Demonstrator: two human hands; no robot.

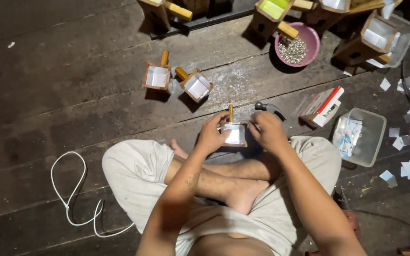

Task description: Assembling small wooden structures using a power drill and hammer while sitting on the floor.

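Head view: the left hand and the right hand both clasp a small wooden box with a white paper lining, held over the crossed legs just above the plank floor, likely so the fingers can work the lining at close range. Two like boxes lie just ahead, a pink bowl of beads and a clear tray within reach.
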